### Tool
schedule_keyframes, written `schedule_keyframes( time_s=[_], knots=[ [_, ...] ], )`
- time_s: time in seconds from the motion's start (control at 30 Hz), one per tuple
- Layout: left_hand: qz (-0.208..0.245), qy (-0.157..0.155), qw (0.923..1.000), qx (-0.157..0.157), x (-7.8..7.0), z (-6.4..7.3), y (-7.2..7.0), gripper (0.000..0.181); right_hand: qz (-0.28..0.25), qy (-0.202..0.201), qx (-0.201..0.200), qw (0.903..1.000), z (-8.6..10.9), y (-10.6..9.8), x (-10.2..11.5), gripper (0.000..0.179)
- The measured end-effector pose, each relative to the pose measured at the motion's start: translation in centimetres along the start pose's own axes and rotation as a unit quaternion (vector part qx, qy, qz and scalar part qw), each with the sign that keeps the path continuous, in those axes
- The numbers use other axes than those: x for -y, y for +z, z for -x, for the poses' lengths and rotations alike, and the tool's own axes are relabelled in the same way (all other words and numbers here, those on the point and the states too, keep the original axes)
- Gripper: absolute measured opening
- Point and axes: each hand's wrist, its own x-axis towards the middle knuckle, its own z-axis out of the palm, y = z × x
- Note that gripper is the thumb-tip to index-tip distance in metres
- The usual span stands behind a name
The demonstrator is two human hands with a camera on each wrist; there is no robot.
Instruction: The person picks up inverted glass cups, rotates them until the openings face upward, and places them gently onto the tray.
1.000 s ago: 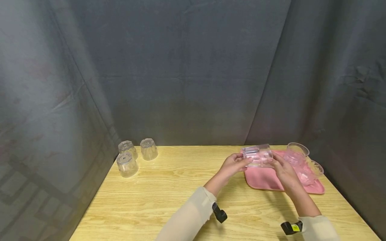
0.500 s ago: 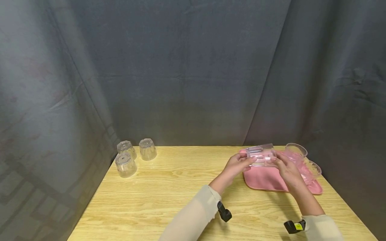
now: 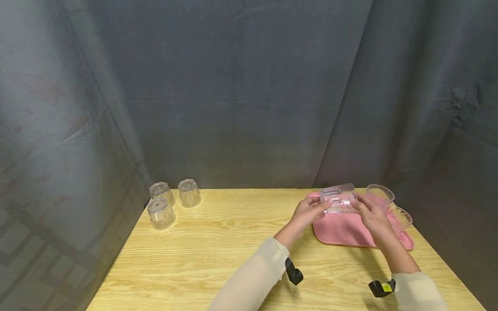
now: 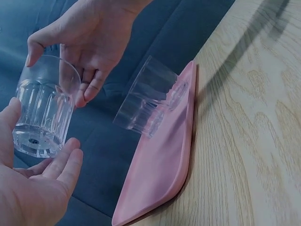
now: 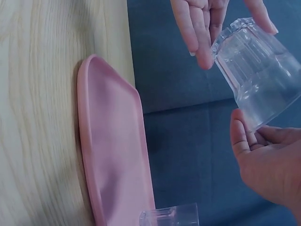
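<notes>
Both hands hold one clear, fluted drinking glass point(image 3: 337, 198) on its side above the pink tray point(image 3: 342, 231). My left hand point(image 3: 307, 211) grips the base end between thumb and fingers. At the rim end, my right hand point(image 3: 373, 219) has its thumb on one side and fingers on the other. The left wrist view shows the glass point(image 4: 44, 106) with its thick base toward the left hand point(image 4: 37, 193). In the right wrist view its wide mouth lies by the right hand point(image 5: 273, 165). Nothing is visible inside the glass.
Two more clear glasses point(image 4: 153, 77) stand mouth up on the tray, partly behind the right hand in the head view. Several upside-down glasses point(image 3: 161, 214) stand at the table's back left. Grey curtains point(image 3: 233, 95) enclose the wooden table point(image 3: 175, 268) at back and sides.
Both hands have shifted slightly right with the glass, keeping it sideways over the tray. Their hold on it looks the same. The other glasses have stayed in place.
</notes>
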Motion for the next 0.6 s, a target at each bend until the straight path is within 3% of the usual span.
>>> schedule_keyframes(
  time_s=[0.23, 0.37, 0.6],
  knots=[
    [-0.028, 0.004, 0.999, -0.036, 0.0, 0.0, 0.0, 0.039, 0.025, 0.015, 0.004, 0.9996, -0.7, -0.6, 0.0, 0.072],
    [-0.07, -0.004, 0.9961, -0.054, 0.4, 0.0, -0.3, 0.042, 0.041, 0.012, 0.0, 0.9991, -0.9, -1.0, 0.0, 0.073],
    [-0.2, -0.007, 0.9766, -0.08, 1.2, 0.1, -1.0, 0.044, 0.067, 0.013, -0.013, 0.9976, -1.4, -1.4, -0.3, 0.074]
  ],
)
